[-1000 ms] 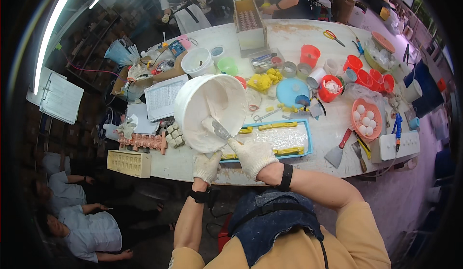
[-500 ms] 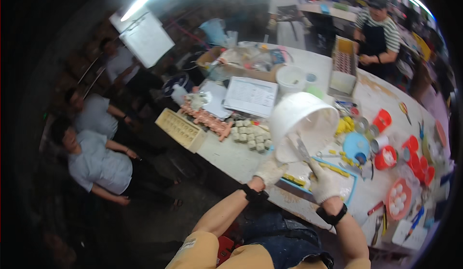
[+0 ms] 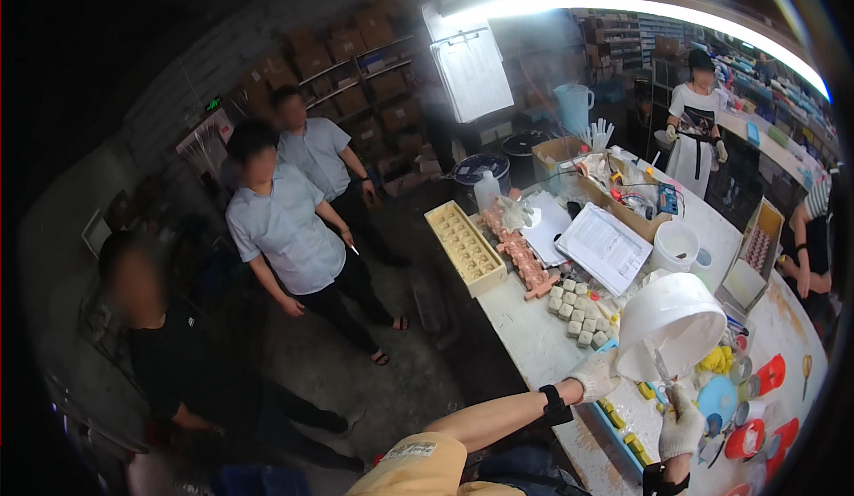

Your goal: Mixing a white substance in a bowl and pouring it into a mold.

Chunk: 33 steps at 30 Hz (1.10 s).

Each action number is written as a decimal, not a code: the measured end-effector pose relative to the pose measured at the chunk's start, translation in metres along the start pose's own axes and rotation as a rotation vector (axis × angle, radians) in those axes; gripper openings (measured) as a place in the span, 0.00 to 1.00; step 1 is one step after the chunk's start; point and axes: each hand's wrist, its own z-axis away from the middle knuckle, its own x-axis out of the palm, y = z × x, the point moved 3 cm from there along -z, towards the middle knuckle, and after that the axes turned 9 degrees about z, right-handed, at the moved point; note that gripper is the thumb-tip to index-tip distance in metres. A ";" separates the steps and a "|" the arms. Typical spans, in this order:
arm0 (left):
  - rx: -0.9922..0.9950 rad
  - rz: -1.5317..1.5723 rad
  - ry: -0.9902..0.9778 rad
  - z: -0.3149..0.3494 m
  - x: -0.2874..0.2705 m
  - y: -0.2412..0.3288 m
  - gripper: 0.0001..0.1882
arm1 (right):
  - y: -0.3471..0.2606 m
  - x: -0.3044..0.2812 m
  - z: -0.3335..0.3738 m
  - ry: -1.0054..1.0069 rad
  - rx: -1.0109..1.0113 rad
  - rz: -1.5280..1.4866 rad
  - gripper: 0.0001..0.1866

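A large white bucket [image 3: 654, 322] is tilted above the worktable, its mouth turned towards me and to the right. My left hand [image 3: 594, 375], in a white knit glove, grips it low on the near side. In my gloved right hand [image 3: 680, 427] is a flat-bladed spatula [image 3: 663, 370], its blade reaching into the bucket's mouth. White residue coats the inside of the bucket. Beneath my hands lies a blue-edged tray [image 3: 614, 435] with several yellow-green pieces [image 3: 637, 447] in it.
Grey cubes [image 3: 578, 314], a pink strip [image 3: 525, 260], a cream mould box [image 3: 464, 247] and papers [image 3: 607, 247] lie left of the bucket. Red cups [image 3: 745, 439] and a blue disc [image 3: 717, 400] stand right. Several people are around the table, some standing left [image 3: 289, 220].
My view has swung left, so the table now appears further right and more of the people at left shows. Both hands keep hold of the bucket and spatula.
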 end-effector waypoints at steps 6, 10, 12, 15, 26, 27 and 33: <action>0.004 -0.060 -0.045 -0.005 0.009 -0.012 0.27 | 0.014 -0.021 -0.008 0.192 0.112 0.407 0.25; -0.098 -0.200 -0.157 -0.007 -0.003 -0.002 0.34 | 0.021 0.007 -0.012 0.248 0.033 0.400 0.19; 0.000 -0.163 0.003 -0.008 -0.009 -0.040 0.31 | 0.011 0.031 -0.014 0.045 0.142 0.270 0.17; -0.015 -0.164 -0.066 -0.015 -0.005 -0.039 0.25 | 0.002 0.053 -0.004 -0.068 0.237 0.026 0.15; -0.137 -0.054 -0.113 -0.014 0.012 -0.053 0.23 | -0.014 -0.006 0.009 0.137 0.072 0.411 0.20; -0.130 -0.077 -0.103 -0.011 0.012 -0.043 0.21 | -0.006 -0.003 0.010 0.144 0.094 0.412 0.20; 0.112 -0.114 -0.082 -0.014 0.007 -0.038 0.16 | 0.001 0.047 0.025 0.172 0.270 0.142 0.15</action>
